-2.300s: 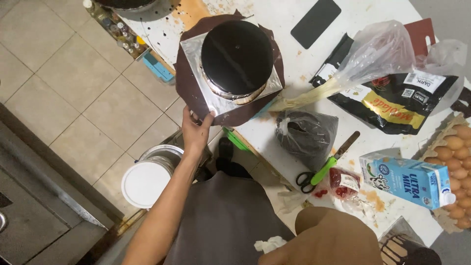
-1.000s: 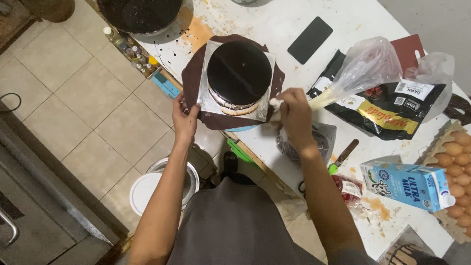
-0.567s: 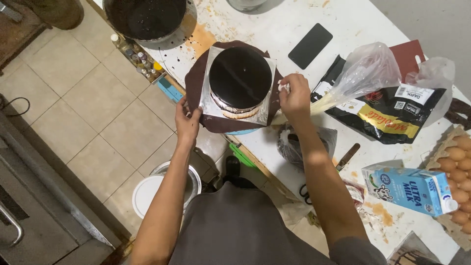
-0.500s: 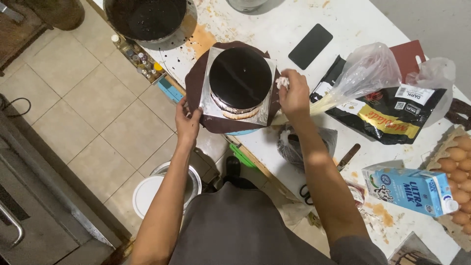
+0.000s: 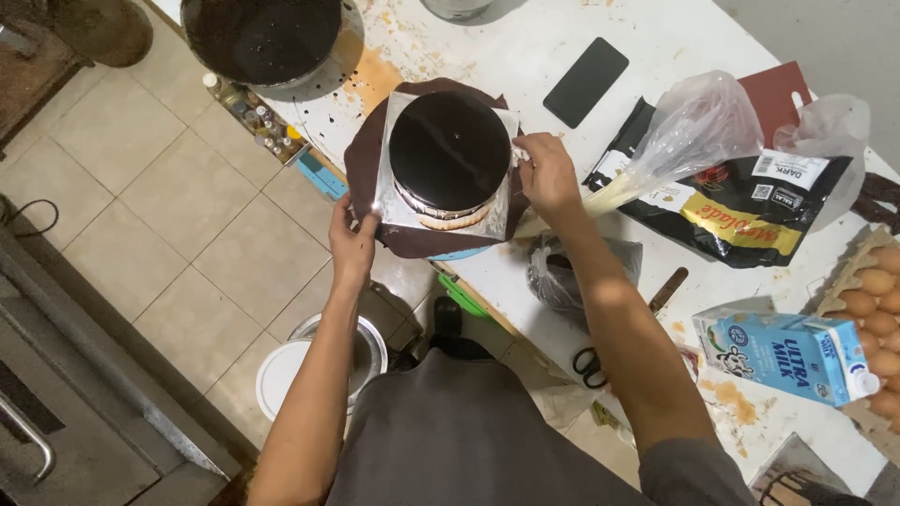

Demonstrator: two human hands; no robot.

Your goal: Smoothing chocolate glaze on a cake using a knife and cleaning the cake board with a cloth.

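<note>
Overhead view of a round cake [image 5: 449,150] with a glossy, near-black glaze, seated on a square silver board [image 5: 398,208] that rests on a dark brown turntable disc [image 5: 367,161] near the front edge of the white worktop [image 5: 525,56]. The left hand [image 5: 352,245] pinches the near-left edge of the disc, where the board's corner meets it, thumb on top and fingers beneath; its grip is closed on that edge. The right hand [image 5: 547,173] holds the board's right-hand edge between curled fingertips, the grip likewise closed, with something small and pale at the fingertips that cannot be identified.

Handling note: the step in hand appears to be repositioning or turning the board. It is judged best done by keeping both grips low on the board and disc edges, moving them together and level, and keeping the fingers away from the cake's side, since a wet glaze would mark at a touch.

Appearance: the top is smooth and mirror-like, showing small highlights. On the near side the glaze does not fully cover, leaving a pale band of crumb or filling visible at the base.

Surroundings: a filled clear piping bag [image 5: 675,150] lies just right of the right hand; a dark-smeared mixing bowl [image 5: 261,37] stands behind the cake, a black phone [image 5: 586,81] beyond it.
</note>
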